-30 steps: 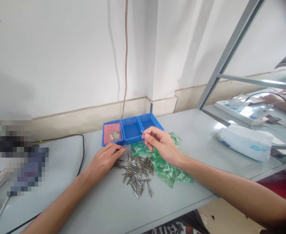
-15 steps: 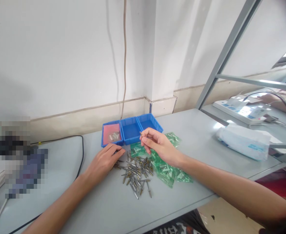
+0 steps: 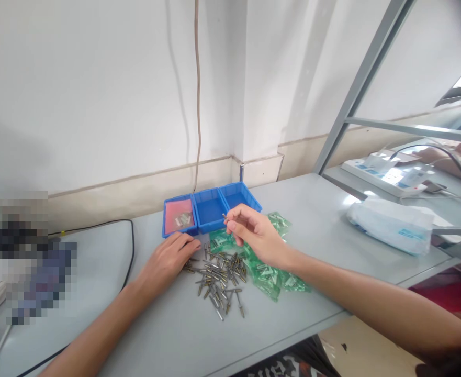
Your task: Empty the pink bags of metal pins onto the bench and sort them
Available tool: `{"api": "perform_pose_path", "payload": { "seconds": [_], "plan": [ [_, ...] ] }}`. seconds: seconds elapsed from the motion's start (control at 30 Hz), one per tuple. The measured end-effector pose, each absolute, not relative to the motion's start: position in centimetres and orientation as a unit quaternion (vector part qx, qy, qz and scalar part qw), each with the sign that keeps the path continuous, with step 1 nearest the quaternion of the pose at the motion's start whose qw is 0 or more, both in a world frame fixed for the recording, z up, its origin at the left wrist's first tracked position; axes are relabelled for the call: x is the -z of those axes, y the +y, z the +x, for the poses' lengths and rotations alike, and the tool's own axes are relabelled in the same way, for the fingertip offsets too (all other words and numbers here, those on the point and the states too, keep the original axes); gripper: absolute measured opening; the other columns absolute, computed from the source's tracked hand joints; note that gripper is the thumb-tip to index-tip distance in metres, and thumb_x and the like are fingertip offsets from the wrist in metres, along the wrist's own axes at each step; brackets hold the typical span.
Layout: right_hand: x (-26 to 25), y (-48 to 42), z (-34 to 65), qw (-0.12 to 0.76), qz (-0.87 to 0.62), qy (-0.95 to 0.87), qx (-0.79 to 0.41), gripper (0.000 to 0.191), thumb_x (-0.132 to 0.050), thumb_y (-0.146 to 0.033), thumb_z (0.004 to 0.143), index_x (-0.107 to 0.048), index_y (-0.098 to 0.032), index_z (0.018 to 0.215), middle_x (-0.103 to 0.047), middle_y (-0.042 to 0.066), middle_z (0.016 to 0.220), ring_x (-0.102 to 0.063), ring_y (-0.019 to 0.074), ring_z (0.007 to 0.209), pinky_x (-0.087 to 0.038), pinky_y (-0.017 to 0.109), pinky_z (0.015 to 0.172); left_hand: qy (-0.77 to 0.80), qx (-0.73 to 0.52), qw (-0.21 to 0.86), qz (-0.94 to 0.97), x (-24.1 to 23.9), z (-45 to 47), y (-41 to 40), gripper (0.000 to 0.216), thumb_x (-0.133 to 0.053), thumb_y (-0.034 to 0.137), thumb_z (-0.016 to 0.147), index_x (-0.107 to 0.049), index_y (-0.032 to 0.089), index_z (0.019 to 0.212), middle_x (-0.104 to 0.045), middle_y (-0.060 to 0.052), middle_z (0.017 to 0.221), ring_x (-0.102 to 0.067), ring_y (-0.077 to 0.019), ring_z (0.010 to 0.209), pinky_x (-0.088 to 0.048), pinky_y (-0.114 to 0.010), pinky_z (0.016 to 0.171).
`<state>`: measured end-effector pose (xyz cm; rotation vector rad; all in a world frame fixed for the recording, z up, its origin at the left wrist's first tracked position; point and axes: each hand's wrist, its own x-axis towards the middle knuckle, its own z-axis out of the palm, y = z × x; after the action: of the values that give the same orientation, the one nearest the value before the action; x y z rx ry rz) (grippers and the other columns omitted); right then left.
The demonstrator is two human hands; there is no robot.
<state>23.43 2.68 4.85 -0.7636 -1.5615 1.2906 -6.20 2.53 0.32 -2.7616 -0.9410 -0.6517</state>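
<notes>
My right hand (image 3: 256, 233) is raised above the table, thumb and forefinger pinching a small metal pin (image 3: 225, 217) with a brass-coloured part. Resting on the table at the pile's left edge is my left hand (image 3: 173, 256), its fingers loosely bent and apparently holding nothing; some fingertips are hidden. Between and below the hands lies a loose pile of metal pins (image 3: 218, 277), grey and brass-coloured. Green plastic bags (image 3: 267, 277) with small metal parts inside lie under and beside my right hand.
Behind the hands are three joined blue trays (image 3: 209, 207); the left one holds pink material (image 3: 173, 212) and a clear bag of small parts (image 3: 183, 220). A white and blue packet (image 3: 389, 222) lies right, near a metal frame (image 3: 351, 99). A black cable (image 3: 133, 241) runs left.
The view has shifted slightly. The pin in my right fingertips sits at a slightly different angle; the left hand and the pile look the same.
</notes>
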Motion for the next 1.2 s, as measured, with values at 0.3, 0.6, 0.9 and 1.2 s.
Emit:
{"api": "perform_pose_path", "payload": {
  "seconds": [0.3,0.6,0.9,1.2],
  "plan": [
    [-4.8,1.9,23.5,0.486,-0.346,-0.747,-0.292,0.009,-0.059,-0.029,0.108,-0.067,-0.024,0.109,-0.068,0.004,0.098,-0.062,0.0170,0.080,-0.048,0.030,0.067,-0.329,0.215,0.089,-0.915,0.2,-6.2,2.9,0.018,-0.048,0.019,0.112,-0.063,0.020,0.122,-0.069,-0.007,0.109,-0.065,-0.0206,0.096,-0.050,-0.034,0.089],
    [-4.9,1.6,23.5,0.474,-0.292,-0.789,-0.260,0.006,-0.062,-0.020,0.105,-0.068,-0.023,0.105,-0.063,0.005,0.103,-0.061,0.0165,0.084,-0.052,0.032,0.079,-0.332,0.223,0.117,-0.909,0.2,-5.9,2.9,0.021,-0.048,0.024,0.113,-0.067,0.018,0.119,-0.071,-0.006,0.103,-0.069,-0.0195,0.088,-0.054,-0.032,0.081],
    [-5.1,2.8,23.4,0.446,-0.259,-0.605,-0.607,0.023,-0.075,-0.043,0.099,-0.071,-0.020,0.099,-0.070,0.003,0.101,-0.051,0.0082,0.060,-0.045,0.027,0.061,-0.333,0.208,0.107,-0.913,0.1,-5.8,3.1,0.028,-0.042,0.026,0.115,-0.068,0.017,0.120,-0.070,-0.007,0.104,-0.069,-0.0189,0.089,-0.055,-0.032,0.080],
    [-5.0,2.9,23.3,0.437,-0.269,-0.542,-0.665,0.029,-0.080,-0.047,0.095,-0.070,-0.020,0.099,-0.068,0.003,0.103,-0.052,0.0067,0.061,-0.044,0.026,0.061,-0.353,0.217,0.057,-0.908,0.6,-5.6,3.0,0.027,-0.042,0.027,0.115,-0.068,0.019,0.121,-0.070,-0.007,0.109,-0.069,-0.0183,0.095,-0.055,-0.030,0.083]
  ]
}}
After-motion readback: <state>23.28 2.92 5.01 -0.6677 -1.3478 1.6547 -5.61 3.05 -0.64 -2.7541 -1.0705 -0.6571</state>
